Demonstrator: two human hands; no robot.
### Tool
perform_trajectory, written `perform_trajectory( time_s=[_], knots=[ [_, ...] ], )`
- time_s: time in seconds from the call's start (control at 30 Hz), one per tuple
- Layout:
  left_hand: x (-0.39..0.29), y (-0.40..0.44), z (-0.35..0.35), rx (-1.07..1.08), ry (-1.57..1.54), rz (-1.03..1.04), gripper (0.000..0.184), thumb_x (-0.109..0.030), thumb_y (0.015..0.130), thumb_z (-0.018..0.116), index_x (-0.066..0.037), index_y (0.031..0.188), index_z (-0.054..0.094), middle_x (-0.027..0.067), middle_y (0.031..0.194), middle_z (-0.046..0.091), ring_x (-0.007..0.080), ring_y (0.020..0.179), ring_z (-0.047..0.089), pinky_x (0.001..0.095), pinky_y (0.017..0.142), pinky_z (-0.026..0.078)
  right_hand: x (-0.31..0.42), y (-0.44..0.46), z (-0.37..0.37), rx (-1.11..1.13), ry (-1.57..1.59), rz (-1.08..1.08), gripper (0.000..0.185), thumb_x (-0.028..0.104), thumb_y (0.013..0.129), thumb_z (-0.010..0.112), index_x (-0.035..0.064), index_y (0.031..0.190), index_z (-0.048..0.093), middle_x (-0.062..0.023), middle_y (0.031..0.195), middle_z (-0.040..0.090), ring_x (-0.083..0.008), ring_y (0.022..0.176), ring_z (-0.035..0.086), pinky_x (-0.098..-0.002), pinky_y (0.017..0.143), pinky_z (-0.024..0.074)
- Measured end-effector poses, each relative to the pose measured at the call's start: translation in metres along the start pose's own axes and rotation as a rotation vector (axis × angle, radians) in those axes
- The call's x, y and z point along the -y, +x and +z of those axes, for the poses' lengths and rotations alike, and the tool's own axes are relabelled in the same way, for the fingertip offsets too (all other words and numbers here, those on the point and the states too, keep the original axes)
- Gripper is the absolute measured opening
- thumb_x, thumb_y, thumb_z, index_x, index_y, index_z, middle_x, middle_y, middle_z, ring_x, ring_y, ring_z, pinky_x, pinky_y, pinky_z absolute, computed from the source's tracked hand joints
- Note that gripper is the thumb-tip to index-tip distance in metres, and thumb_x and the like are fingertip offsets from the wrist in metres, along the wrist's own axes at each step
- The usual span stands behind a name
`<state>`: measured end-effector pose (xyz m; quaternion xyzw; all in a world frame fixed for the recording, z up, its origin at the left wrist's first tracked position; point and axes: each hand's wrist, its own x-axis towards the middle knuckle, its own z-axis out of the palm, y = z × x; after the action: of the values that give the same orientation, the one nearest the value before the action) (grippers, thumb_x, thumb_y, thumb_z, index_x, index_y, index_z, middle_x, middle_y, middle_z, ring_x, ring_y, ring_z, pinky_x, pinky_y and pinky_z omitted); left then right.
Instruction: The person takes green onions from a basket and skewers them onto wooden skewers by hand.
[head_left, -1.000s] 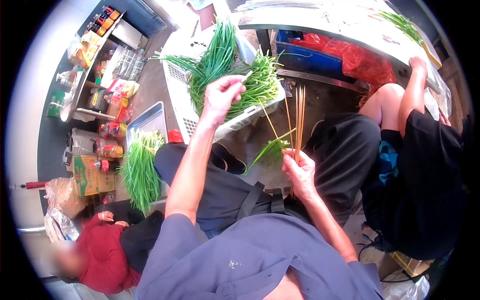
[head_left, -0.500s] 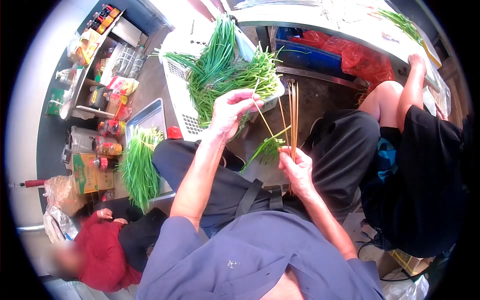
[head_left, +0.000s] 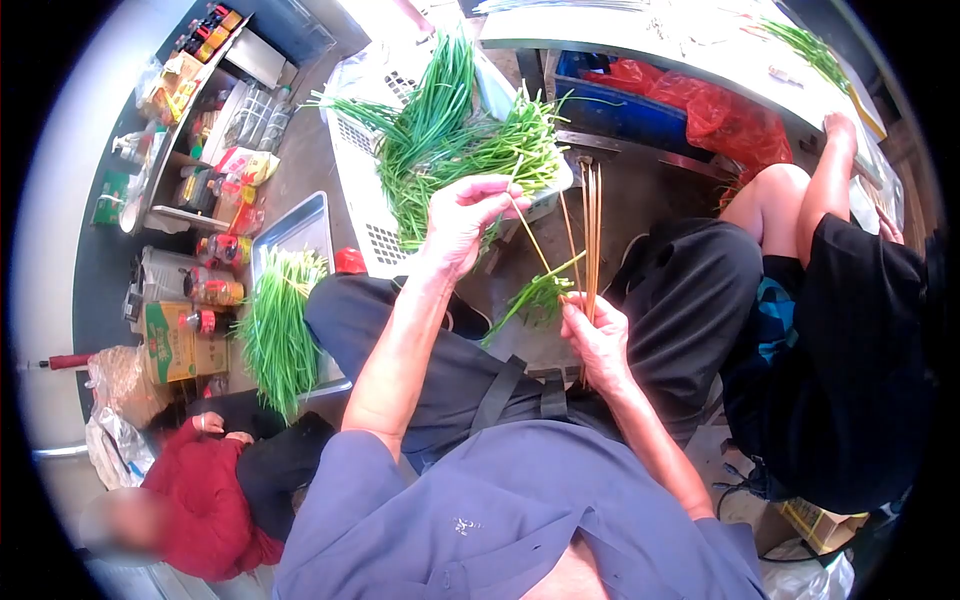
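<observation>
My right hand (head_left: 598, 340) is wrapped round a bunch of thin wooden sticks (head_left: 592, 225) that stand upright from its fingers. Beside its fingertips a small folded bundle of green stalks (head_left: 538, 295) hangs on a stick that slants up to the left. At that stick's upper end, my left hand (head_left: 462, 222) pinches something thin, in front of the white basket's edge. Long green stalks (head_left: 440, 130) fill the white plastic basket (head_left: 352, 160) behind my left hand.
A metal tray (head_left: 318, 240) with more green stalks (head_left: 283, 335) lies at the left, near shelves of bottles. A person in red (head_left: 215, 495) sits lower left, a person in black (head_left: 825, 370) at the right. A table (head_left: 640, 35) stands above a blue crate (head_left: 620, 112).
My left hand has moved right and down from over the basket's stalks towards the slanting stick. My right hand has stayed nearly still with the sticks.
</observation>
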<state>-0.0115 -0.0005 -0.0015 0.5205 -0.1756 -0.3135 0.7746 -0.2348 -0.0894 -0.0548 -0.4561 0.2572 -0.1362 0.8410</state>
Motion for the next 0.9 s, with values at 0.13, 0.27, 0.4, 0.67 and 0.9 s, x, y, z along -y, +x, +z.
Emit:
perform_trajectory(
  time_s=[0.13, 0.27, 0.4, 0.67, 0.9],
  knots=[
    [0.003, -0.002, -0.001, 0.021, 0.058, -0.024, 0.018, 0.002, 0.086, 0.063, 0.005, 0.104, 0.062, 0.0174, 0.098, 0.067, 0.0274, 0.088, 0.068, 0.0358, 0.082, 0.056, -0.003, 0.000, -0.001, -0.015, -0.008, 0.010, 0.018, 0.012, 0.090, 0.065, 0.0032, 0.105, 0.066, 0.0016, 0.070, 0.061, -0.0031, 0.058, 0.052, -0.0170, 0.052, 0.0368],
    [-0.001, -0.004, 0.001, 0.018, 0.028, -0.043, 0.027, 0.000, 0.086, 0.064, 0.006, 0.112, 0.058, 0.0171, 0.098, 0.067, 0.0266, 0.088, 0.068, 0.0356, 0.081, 0.056, -0.001, -0.001, -0.001, -0.006, 0.008, -0.005, 0.018, 0.013, 0.090, 0.065, 0.0027, 0.105, 0.066, 0.0015, 0.071, 0.061, -0.0034, 0.059, 0.052, -0.0172, 0.052, 0.0372],
    [-0.006, -0.004, -0.002, 0.021, 0.150, -0.063, 0.048, -0.004, 0.085, 0.067, 0.005, 0.126, 0.046, 0.0132, 0.091, 0.069, 0.0194, 0.086, 0.068, 0.0283, 0.080, 0.053, -0.003, -0.001, 0.000, -0.010, -0.061, 0.003, 0.019, 0.013, 0.089, 0.066, 0.0024, 0.105, 0.066, 0.0018, 0.071, 0.060, -0.0036, 0.059, 0.052, -0.0175, 0.052, 0.0373],
    [0.023, -0.042, 0.029, 0.153, 0.339, -0.266, 0.057, -0.010, 0.081, 0.074, 0.003, 0.129, 0.045, 0.0082, 0.091, 0.070, 0.0104, 0.086, 0.064, 0.0251, 0.082, 0.049, 0.000, 0.000, 0.002, -0.039, -0.006, 0.006, 0.019, 0.012, 0.089, 0.065, 0.0014, 0.105, 0.065, 0.0019, 0.069, 0.059, -0.0037, 0.059, 0.051, -0.0178, 0.052, 0.0373],
    [0.004, 0.018, 0.001, -0.037, 0.723, 0.192, 0.013, -0.007, 0.083, 0.066, 0.001, 0.092, 0.068, 0.0017, 0.081, 0.067, 0.0070, 0.073, 0.060, 0.0220, 0.069, 0.048, 0.003, 0.002, 0.000, -0.040, 0.003, 0.014, 0.018, 0.012, 0.090, 0.065, 0.0014, 0.105, 0.065, 0.0020, 0.070, 0.058, -0.0034, 0.058, 0.050, -0.0171, 0.052, 0.0360]
  ],
)
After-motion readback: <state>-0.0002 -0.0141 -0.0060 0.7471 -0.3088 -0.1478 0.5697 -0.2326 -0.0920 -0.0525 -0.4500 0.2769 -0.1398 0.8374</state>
